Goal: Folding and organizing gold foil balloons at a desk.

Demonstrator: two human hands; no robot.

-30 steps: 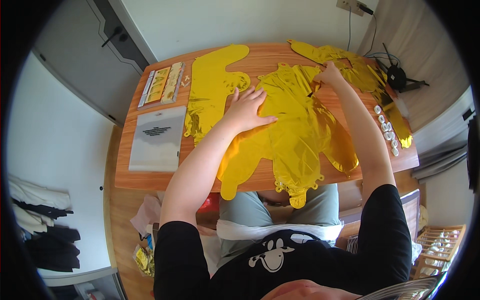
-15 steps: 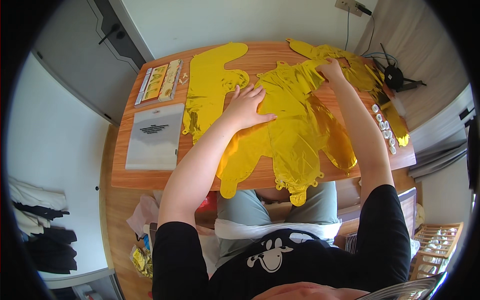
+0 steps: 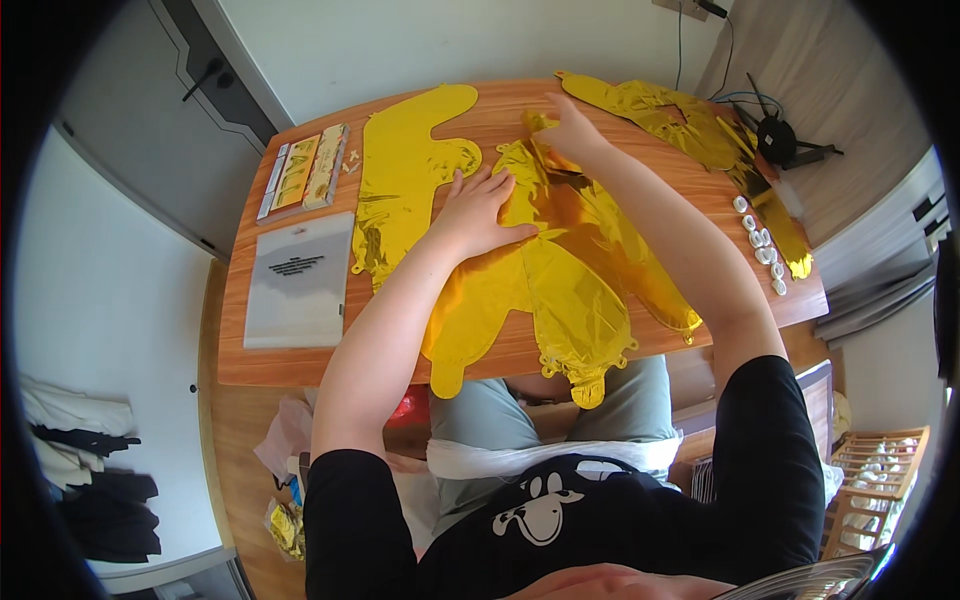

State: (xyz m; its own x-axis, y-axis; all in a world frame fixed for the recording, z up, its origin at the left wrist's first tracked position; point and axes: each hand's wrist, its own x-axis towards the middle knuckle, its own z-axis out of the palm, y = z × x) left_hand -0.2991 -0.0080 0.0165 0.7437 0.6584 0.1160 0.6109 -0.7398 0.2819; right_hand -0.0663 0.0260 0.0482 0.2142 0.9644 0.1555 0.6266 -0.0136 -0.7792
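A flat, uninflated gold foil balloon [image 3: 580,290] lies across the middle of the table, its lower lobes hanging past the front edge. My left hand [image 3: 480,212] rests flat on its left part with the fingers spread. At the balloon's far end my right hand [image 3: 572,132] grips the foil, raised and creased beneath it; the fingertips are partly hidden. Left of my left hand is a second gold foil balloon [image 3: 400,150], lying smooth. A third gold foil balloon [image 3: 660,120], crumpled, stretches along the far right of the table.
On the wooden table [image 3: 285,362], a box [image 3: 305,172] and a translucent pouch [image 3: 298,285] with small black sticks lie at left. Several white ribbon rolls [image 3: 757,238] line the right side. A black router [image 3: 775,138] with cables stands at the back right.
My right hand has moved left, pulling the balloon's far right part over toward the middle. My left hand stays pressed on the foil. The whole view has shifted slightly.
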